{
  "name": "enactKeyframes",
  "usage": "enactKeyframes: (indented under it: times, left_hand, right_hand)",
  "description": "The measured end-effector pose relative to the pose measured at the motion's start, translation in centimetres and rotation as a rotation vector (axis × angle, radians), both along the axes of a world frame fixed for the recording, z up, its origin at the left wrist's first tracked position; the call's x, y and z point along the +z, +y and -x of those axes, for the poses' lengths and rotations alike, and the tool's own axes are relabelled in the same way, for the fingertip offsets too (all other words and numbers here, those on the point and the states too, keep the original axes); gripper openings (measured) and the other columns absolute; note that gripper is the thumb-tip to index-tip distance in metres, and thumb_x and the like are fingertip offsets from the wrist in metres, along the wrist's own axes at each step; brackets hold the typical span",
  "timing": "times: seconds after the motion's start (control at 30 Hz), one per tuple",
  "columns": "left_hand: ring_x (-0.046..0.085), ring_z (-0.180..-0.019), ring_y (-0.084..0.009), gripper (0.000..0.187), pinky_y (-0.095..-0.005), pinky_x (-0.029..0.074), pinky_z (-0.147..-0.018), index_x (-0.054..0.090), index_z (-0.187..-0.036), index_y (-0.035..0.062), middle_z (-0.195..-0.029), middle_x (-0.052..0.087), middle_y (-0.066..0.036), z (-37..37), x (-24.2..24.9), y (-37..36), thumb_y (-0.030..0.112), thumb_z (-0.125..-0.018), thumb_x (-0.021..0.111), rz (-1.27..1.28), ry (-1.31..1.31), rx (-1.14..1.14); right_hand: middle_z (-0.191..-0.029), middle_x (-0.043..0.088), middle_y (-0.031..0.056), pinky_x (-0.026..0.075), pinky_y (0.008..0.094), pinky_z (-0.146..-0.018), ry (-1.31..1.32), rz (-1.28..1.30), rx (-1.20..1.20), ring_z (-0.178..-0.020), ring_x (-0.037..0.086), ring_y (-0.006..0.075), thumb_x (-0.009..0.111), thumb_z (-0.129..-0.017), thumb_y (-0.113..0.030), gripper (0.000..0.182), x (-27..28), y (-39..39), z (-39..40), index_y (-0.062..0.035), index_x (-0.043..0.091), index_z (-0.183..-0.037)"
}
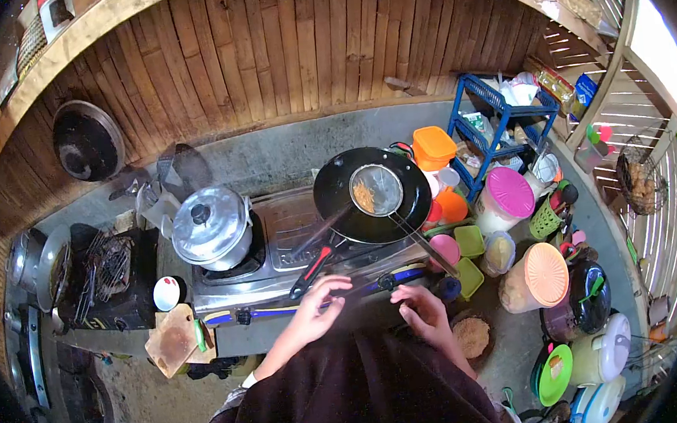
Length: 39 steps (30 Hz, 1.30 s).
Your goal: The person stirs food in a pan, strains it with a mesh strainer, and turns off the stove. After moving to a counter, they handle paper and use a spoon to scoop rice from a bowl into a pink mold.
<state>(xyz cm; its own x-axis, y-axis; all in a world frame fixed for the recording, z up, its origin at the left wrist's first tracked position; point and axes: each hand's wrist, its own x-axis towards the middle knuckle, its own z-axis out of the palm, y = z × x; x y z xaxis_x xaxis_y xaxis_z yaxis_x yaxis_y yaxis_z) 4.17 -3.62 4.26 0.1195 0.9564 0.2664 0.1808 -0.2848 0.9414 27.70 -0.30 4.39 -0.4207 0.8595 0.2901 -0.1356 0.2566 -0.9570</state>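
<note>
Both my hands hover in front of the stove's front edge. My left hand (318, 310) is open, its fingers apart and bent, just below the black-and-red handle of a spatula (311, 272). Level with it, my right hand (423, 310) is loosely curled and open, with nothing visible in it. A black wok (335, 186) sits on the right burner. Across it rests a mesh strainer (384, 189) with small orange-brown bits (364, 197) inside. The strainer's long handle slants down toward the right, above my right hand and apart from it.
A lidded aluminium pot (211, 228) stands on the left burner of the stove (291, 217). Left are a cutting board (172, 341) and a white cup (167, 293). Tubs, including one with a pink lid (509, 192), crowd the right, below a blue rack (498, 123).
</note>
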Motion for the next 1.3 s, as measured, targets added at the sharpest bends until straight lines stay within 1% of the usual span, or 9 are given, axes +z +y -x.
enactKeyframes:
  times: [0.3, 0.4, 0.6, 0.77, 0.87, 0.97, 1.07, 1.17, 1.3]
  left_hand:
    - [0.051, -0.097, -0.0123, 0.026, -0.0269, 0.04, -0.086, 0.052, -0.109, 0.0001, -0.105, 0.055, -0.006, -1.9, -2.5, 0.4, -0.001, -0.085, 0.043, 0.16, -0.198, -0.487]
    - [0.054, -0.094, -0.0138, 0.025, -0.027, 0.042, -0.086, 0.052, -0.108, -0.001, -0.101, 0.057, -0.008, -3.4, -2.3, 0.9, -0.001, -0.085, 0.042, 0.246, -0.122, -0.595]
    - [0.059, -0.088, -0.0184, 0.021, -0.0292, 0.045, -0.079, 0.055, -0.102, -0.0004, -0.092, 0.061, -0.011, -9.7, -1.2, 2.5, 0.002, -0.084, 0.044, 0.189, -0.022, -0.805]
    - [0.058, -0.087, -0.018, 0.018, -0.0297, 0.046, -0.077, 0.056, -0.097, -0.0005, -0.091, 0.061, -0.011, -15.9, 0.9, 0.7, 0.002, -0.085, 0.044, 0.013, -0.07, -0.956]
    - [0.056, -0.083, -0.0155, 0.018, -0.028, 0.044, -0.075, 0.055, -0.095, 0.0001, -0.086, 0.058, -0.008, -19.0, 0.5, -2.9, 0.001, -0.082, 0.044, 0.005, -0.05, -1.106]
    - [0.053, -0.078, -0.0124, 0.02, -0.0261, 0.043, -0.073, 0.054, -0.095, 0.0006, -0.079, 0.054, -0.005, -22.3, -1.1, -8.7, 0.001, -0.077, 0.043, 0.053, -0.079, -1.324]
    - [0.054, -0.067, -0.0093, 0.014, -0.0237, 0.045, -0.064, 0.051, -0.098, -0.0007, -0.083, 0.056, -0.004, -25.5, -2.2, -16.9, 0.003, -0.086, 0.044, 0.186, -0.226, -1.627]
    - [0.053, -0.077, -0.009, 0.014, -0.025, 0.044, -0.069, 0.052, -0.099, -0.0001, -0.082, 0.057, -0.004, -26.9, -0.8, -25.9, 0.004, -0.087, 0.045, 0.431, -0.001, -1.854]
    - [0.055, -0.08, -0.0088, 0.014, -0.0235, 0.045, -0.073, 0.051, -0.1, -0.0017, -0.089, 0.057, -0.005, -28.1, -1.6, -37.6, 0.004, -0.089, 0.043, 0.318, -0.123, -2.228]
  right_hand:
    - [-0.084, 0.059, 0.0076, 0.046, 0.0266, -0.073, -0.222, -0.104, 0.044, -0.079, 0.057, 0.0128, 0.053, -0.083, -0.001, 0.024, -0.2, -3.1, 0.5, 0.0014, 0.053, -0.107]
    - [-0.083, 0.059, 0.008, 0.046, 0.0255, -0.072, -0.166, 0.108, -0.075, -0.079, 0.057, 0.0125, 0.053, -0.084, -0.005, 0.026, -0.8, -5.9, -0.2, 0.0012, 0.052, -0.109]
    - [-0.089, 0.054, 0.0105, 0.047, 0.0284, -0.069, 0.071, 0.196, -0.489, -0.074, 0.055, 0.0158, 0.05, -0.084, 0.0, 0.058, -2.7, -11.5, -1.6, -0.0066, 0.02, -0.133]
    - [-0.087, 0.049, 0.0089, 0.045, 0.0276, -0.065, 0.164, 0.053, -0.75, -0.071, 0.05, 0.0139, 0.046, -0.085, 0.004, 0.059, -2.7, -15.2, -2.9, -0.0072, 0.015, -0.134]
    - [-0.086, 0.05, 0.0082, 0.044, 0.0265, -0.068, -0.031, -0.165, -0.915, -0.072, 0.05, 0.0137, 0.046, -0.086, 0.003, 0.05, -2.3, -19.8, -4.7, -0.0037, 0.024, -0.13]
    - [-0.087, 0.053, 0.0084, 0.043, 0.0265, -0.072, -0.134, -0.085, -1.076, -0.076, 0.051, 0.0138, 0.047, -0.086, 0.002, 0.043, -2.2, -27.7, -5.6, -0.0011, 0.031, -0.126]
    - [-0.084, 0.053, 0.0075, 0.043, 0.026, -0.071, -0.093, -0.167, -1.299, -0.075, 0.051, 0.0134, 0.046, -0.086, 0.0, 0.036, -1.9, -36.1, -4.0, 0.0007, 0.036, -0.121]
    - [-0.082, 0.051, 0.0069, 0.043, 0.0262, -0.07, -0.021, -0.217, -1.524, -0.073, 0.051, 0.0133, 0.044, -0.087, -0.002, 0.034, -1.2, -44.7, -1.6, -0.0004, 0.037, -0.121]
    - [-0.09, 0.05, 0.0079, 0.045, 0.0278, -0.067, -0.067, -0.191, -1.839, -0.074, 0.051, 0.0142, 0.043, -0.09, -0.012, 0.032, -0.8, -55.1, 2.6, -0.0019, 0.036, -0.12]
